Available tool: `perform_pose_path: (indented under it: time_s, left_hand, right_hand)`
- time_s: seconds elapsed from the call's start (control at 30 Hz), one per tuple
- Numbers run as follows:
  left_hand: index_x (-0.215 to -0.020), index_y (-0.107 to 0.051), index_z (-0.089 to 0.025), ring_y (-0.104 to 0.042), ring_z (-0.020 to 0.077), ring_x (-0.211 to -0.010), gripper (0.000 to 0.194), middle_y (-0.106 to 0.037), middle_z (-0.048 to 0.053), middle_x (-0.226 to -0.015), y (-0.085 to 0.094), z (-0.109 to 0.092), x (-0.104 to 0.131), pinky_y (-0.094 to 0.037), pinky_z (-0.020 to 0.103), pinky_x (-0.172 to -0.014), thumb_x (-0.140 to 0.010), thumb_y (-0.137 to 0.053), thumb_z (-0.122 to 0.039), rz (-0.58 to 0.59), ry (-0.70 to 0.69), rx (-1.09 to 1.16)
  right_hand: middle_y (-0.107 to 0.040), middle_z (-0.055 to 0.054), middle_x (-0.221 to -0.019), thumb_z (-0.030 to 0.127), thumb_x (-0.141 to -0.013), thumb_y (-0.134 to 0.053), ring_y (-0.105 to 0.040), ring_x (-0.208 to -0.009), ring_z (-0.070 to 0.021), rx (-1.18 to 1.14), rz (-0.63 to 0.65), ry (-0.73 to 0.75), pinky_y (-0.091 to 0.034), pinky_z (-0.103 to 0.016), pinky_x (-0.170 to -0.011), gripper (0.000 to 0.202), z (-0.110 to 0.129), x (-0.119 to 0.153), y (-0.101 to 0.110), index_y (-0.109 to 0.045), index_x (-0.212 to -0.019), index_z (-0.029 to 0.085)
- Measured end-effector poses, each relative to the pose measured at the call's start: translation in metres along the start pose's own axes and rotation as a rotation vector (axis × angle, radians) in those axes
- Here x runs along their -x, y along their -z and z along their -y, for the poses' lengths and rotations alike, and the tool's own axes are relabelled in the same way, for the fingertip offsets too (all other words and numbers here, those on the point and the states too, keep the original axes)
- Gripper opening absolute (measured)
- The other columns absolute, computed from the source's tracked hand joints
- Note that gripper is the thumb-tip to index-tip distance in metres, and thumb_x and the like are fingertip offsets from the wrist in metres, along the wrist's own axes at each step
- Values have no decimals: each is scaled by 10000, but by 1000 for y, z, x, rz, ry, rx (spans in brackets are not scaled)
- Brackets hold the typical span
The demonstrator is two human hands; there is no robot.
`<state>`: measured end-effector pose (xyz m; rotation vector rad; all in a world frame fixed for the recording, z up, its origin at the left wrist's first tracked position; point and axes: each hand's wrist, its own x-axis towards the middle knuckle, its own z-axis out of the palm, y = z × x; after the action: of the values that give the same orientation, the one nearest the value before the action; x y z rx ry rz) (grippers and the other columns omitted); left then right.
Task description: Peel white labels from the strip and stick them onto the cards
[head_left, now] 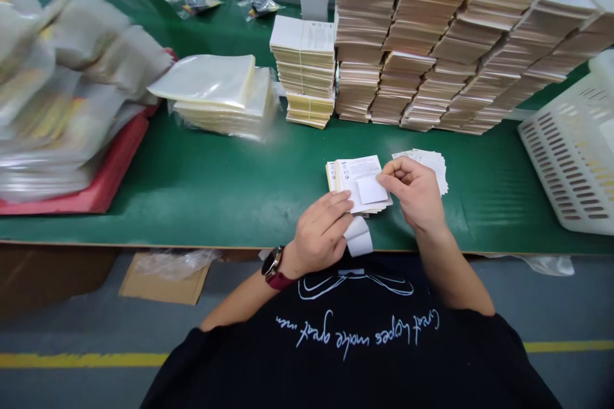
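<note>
Right grip [416,193] pinches a small, white, four-sided slip [371,191].

A person's left hand [322,230] and right hand [416,195] at a low stack of printed white cards [357,169] on a smooth green tabletop [215,188].
The right fingertips pinch a small rectangular white paper slip [371,191] over the top card; the left fingers touch the stack's near side, beside a curled white paper strip [359,240].

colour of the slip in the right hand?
The slip in the right hand is white; best seen in the head view.
</note>
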<state>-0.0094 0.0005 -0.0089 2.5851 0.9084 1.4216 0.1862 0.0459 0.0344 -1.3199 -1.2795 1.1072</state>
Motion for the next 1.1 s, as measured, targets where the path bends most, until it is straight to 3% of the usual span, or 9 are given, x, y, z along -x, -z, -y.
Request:
perform_pose_path:
  time_s: [0.2, 0.37, 0.43, 0.57, 0.67, 0.77, 0.83, 0.97, 1.1]
  left_hand:
    - [-983, -590, -144, -618, 252, -1172, 282, -687, 122, -1076, 1, 1, -1, -566, 465, -951, -735, -499, -44, 20, 6, 2]
    - [-960, -594, -152, -604, 236, -1183, 274, -684, 108, -1175, 1, 0, -4, -537, 438, -986, -740, -478, -36, 89, -14, -48]
    - [-954, -593, -150, -603, 232, -1182, 275, -687, 104, -1179, 2, 0, -5, -532, 433, -990, -737, -474, -30, 96, -11, -49]
    - [-955, -599, -146, -585, 248, -1211, 273, -676, 114, -1214, 3, 1, -4, -524, 448, -990, -734, -478, -41, 102, -15, -31]
    - [-934, -606, -147, -556, 268, -1256, 258, -668, 111, -1238, 3, 1, -3, -511, 466, -998, -732, -479, -50, 118, -37, -32]
    - [-913, -611, -157, -545, 259, -1278, 247, -654, 94, -1273, 3, 0, -4, -491, 463, -1017, -738, -475, -49, 145, -35, -48]
    - [-910, -613, -160, -551, 247, -1273, 242, -646, 91, -1289, 2, -1, -5, -481, 455, -1027, -744, -476, -48, 154, -29, -62]
    - [-886, -602, -157, -554, 247, -1264, 218, -640, 106, -1294, 2, -1, -7, -477, 456, -1019, -747, -475, -48, 160, -33, -63]
    - [-834, -562, -174, -566, 258, -1207, 129, -680, 113, -1193, 6, -1, -5, -494, 476, -964, -772, -486, -90, 94, -12, 0]
  right_hand:
    - [-531, 52, -595, 222, -715, -648, -463, -543, -84, 159, -15, 42, -350, -242, -511, 75, 5, 3, -2, -578, -698, 199]
    - [-564, 19, -660, 243, -801, -568, -486, -624, -117, 678, -92, 262, -398, -309, -656, 58, 9, 13, -10, -586, -773, 195]
    - [-554, 23, -642, 326, -833, -576, -467, -604, -125, 857, -132, 243, -387, -331, -671, 144, 8, 14, -7, -607, -887, 197]
    - [-546, 38, -614, 457, -774, -667, -469, -559, -114, 658, -38, 23, -380, -293, -592, 268, 2, 8, 4, -587, -833, 207]
    - [-545, 44, -601, 437, -686, -734, -489, -553, -108, 337, 54, -41, -386, -268, -544, 309, -4, 4, 8, -520, -704, 214]
    - [-632, 10, -688, 436, -714, -687, -568, -628, -137, 138, 112, -63, -440, -286, -580, 258, -5, 5, 5, -570, -765, 211]
    - [-658, -11, -743, 427, -774, -634, -586, -686, -152, 214, 85, -20, -457, -309, -629, 225, -4, 8, 4, -621, -811, 205]
    - [-605, -14, -704, 404, -863, -549, -526, -685, -155, 563, -200, 165, -417, -330, -664, 254, -5, 17, 16, -645, -753, 196]
    - [-603, -28, -693, 464, -851, -575, -513, -680, -177, 691, -268, 99, -408, -359, -672, 299, -19, 27, 44, -658, -781, 185]
